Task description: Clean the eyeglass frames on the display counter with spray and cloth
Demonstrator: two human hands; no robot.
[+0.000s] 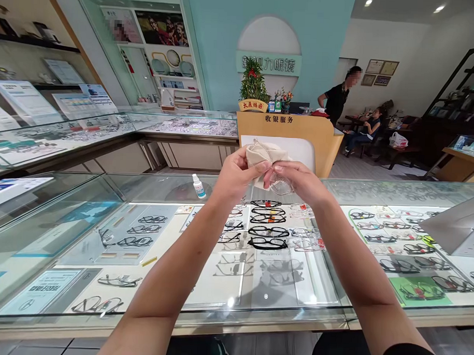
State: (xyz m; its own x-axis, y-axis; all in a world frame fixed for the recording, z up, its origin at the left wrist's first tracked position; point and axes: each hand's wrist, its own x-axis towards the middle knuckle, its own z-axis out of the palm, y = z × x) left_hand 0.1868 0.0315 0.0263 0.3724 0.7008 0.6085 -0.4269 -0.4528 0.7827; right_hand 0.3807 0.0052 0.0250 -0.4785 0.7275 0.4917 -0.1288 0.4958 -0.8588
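Both my arms reach out over the glass display counter. My left hand [241, 172] is closed around a beige cloth [264, 153], bunched up with its folds rising above my fingers. Close against it, my right hand [302, 181] pinches a pair of thin-rimmed clear eyeglasses [282, 186], whose lens hangs below the fingers. Part of the glasses is hidden by the cloth and fingers. To the left of my hands, a small white spray bottle [199, 186] stands on the glass top.
Under the counter's glass top [154, 187] lie several rows of eyeglasses [268, 231]. A white angled stand [458, 226] sits at the right. Beyond are a wooden cashier desk [327, 149], a white chair back [300, 146], a standing person [336, 98] and a seated person [369, 129].
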